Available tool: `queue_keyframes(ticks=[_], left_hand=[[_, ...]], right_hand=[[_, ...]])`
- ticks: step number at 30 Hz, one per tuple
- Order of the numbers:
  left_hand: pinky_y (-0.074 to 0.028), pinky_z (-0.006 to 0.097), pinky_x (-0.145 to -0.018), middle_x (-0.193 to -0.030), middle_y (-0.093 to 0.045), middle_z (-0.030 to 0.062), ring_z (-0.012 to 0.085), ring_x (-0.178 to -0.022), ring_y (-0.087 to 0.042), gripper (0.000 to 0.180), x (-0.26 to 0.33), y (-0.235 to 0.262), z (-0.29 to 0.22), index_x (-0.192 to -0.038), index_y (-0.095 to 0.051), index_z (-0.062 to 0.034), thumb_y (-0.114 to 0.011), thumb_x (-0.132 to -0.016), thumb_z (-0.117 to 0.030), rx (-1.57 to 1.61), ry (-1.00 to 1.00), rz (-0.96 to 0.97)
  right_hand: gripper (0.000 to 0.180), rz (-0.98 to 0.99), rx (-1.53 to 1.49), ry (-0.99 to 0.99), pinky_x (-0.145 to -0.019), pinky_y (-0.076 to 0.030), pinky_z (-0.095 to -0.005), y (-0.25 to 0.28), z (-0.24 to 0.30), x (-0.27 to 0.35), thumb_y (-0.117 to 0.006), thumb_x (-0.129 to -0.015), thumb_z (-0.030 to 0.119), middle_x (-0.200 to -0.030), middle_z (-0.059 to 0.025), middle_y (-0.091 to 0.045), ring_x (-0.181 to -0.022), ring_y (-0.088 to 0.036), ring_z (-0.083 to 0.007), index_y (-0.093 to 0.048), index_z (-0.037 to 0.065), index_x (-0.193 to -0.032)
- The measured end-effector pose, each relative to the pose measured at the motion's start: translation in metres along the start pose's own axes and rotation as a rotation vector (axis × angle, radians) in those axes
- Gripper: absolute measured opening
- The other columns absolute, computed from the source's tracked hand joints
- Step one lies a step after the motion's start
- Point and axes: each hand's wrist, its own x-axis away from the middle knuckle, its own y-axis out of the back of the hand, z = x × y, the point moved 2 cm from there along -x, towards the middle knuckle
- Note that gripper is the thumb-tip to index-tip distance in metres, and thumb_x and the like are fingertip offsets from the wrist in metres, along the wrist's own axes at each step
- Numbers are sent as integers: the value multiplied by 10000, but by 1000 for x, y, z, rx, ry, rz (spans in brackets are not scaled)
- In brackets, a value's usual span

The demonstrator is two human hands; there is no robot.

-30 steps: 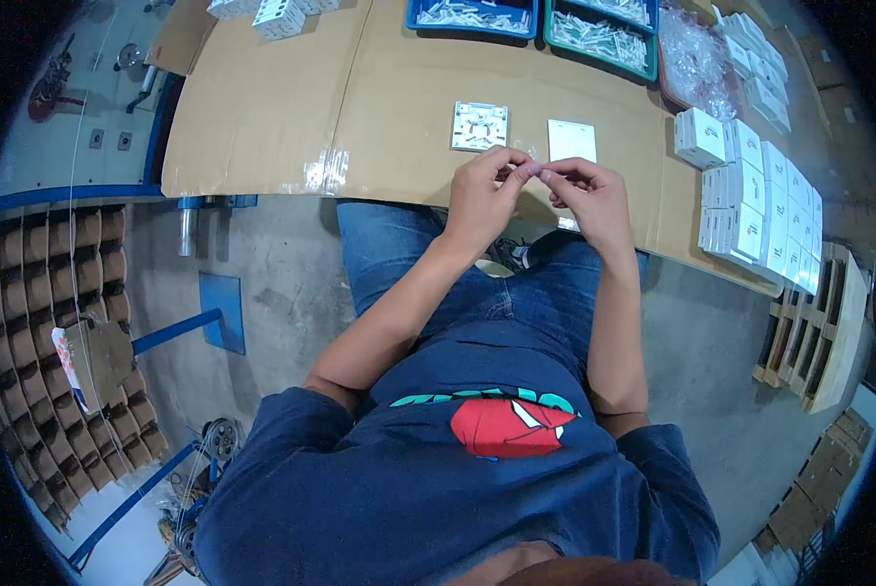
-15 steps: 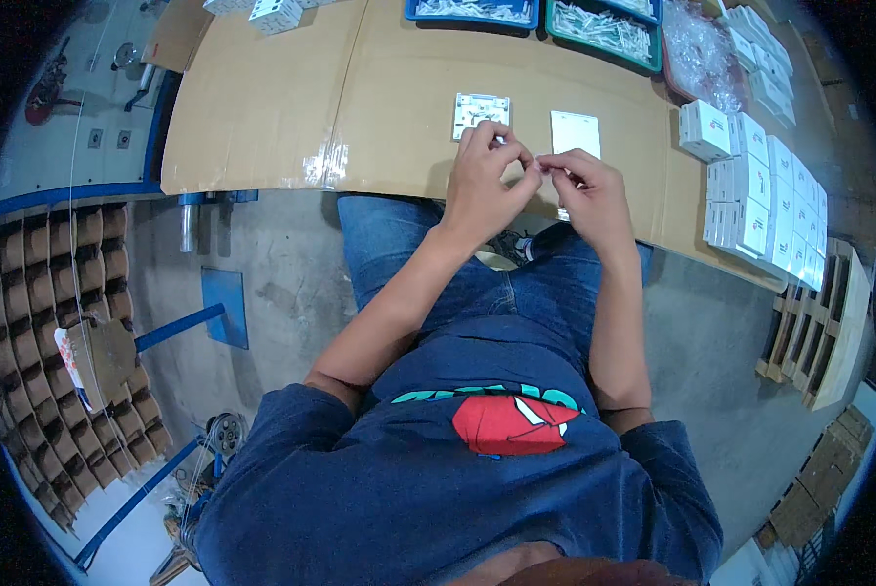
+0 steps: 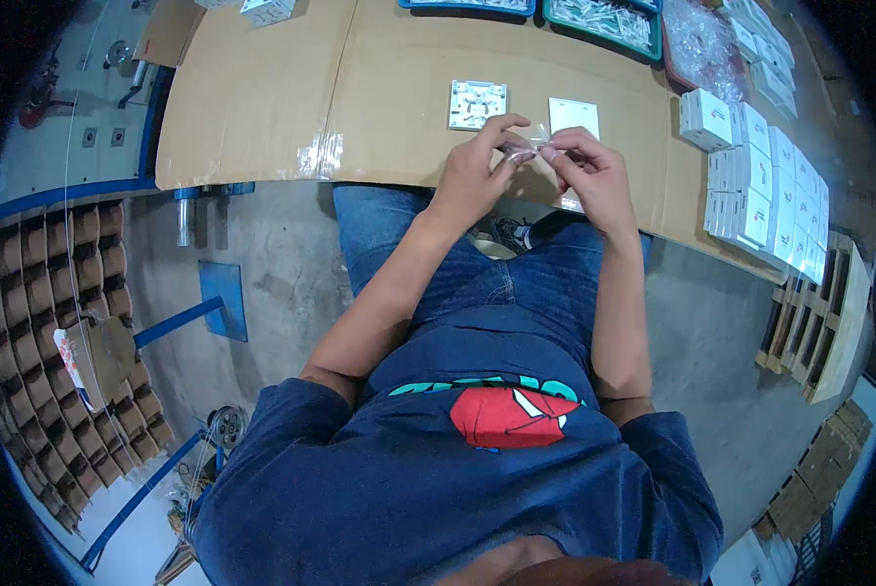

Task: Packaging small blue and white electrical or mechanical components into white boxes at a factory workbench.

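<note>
Between my hands, above the table's near edge, is a small clear plastic bag (image 3: 520, 151), crinkled and see-through. My left hand (image 3: 477, 176) pinches its left side between thumb and fingers. My right hand (image 3: 594, 176) is closed on the bag's other side, with thumb and fingertips together. What the bag contains, if anything, is too small to make out. Just beyond my left hand lies a white square switch-like plate (image 3: 478, 104) with its detailed inner side up. A plain white square panel (image 3: 574, 116) rests to its right, beyond my right hand.
Blue (image 3: 467, 8) and green (image 3: 604, 34) trays of small pale parts stand at the far side, beside a reddish tray of clear bags (image 3: 704, 59). Stacked white boxes (image 3: 765, 195) line the right edge. Cardboard (image 3: 252, 117) covers the table.
My hands have drawn slightly apart, and the clear bag now shows stretched between them. The plate behind my left hand is more fully visible. The whole view has shifted slightly.
</note>
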Motion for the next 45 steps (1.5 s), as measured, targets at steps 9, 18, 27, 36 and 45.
queue_keyframes(ticks=[9, 18, 27, 36, 45], left_hand=[[-551, 383, -832, -1019, -754, 102, 285, -961, -722, 399, -1, 1, -1, -1294, -584, -107, -706, -915, -133, -51, 60, 31], [-515, 403, -914, -1016, -743, 88, 285, -1008, -685, 460, -6, 8, -4, -1219, -681, -85, -801, -810, -257, -256, -218, 8], [-567, 326, -841, -1007, -750, 126, 205, -942, -725, 329, -2, 4, -1, -1134, -724, -27, -795, -825, -117, -102, -123, -19], [-568, 320, -814, -966, -742, 120, 187, -908, -720, 272, -1, -1, -1, -1094, -721, 1, -776, -855, -118, 32, -5, -20], [-568, 321, -760, -954, -724, 134, 216, -851, -715, 329, 0, -15, 26, -1090, -695, 21, -803, -830, -149, 33, -14, -124]], right_hand=[[127, -65, -115, 72, -508, -420, -194, -2, 6, 4, -754, -908, 109, -859, -2, -672, -611, -565, -37, -752, 38, -1014], [139, -9, 205, 94, -540, -428, -207, -6, 15, 6, -728, -918, 112, -856, 1, -704, -627, -573, -41, -750, 45, -1038], [138, -17, 347, 264, -630, -457, -226, -5, 13, 4, -732, -904, 99, -933, -26, -717, -763, -614, -84, -759, 31, -1022], [152, -15, 376, 236, -603, -437, -226, -5, 15, 2, -722, -909, 86, -929, -29, -703, -730, -579, -71, -757, 34, -1048], [153, -118, 356, 241, -602, -440, -235, 6, 15, -15, -713, -923, 135, -907, -28, -689, -703, -564, -73, -755, 41, -1036]])
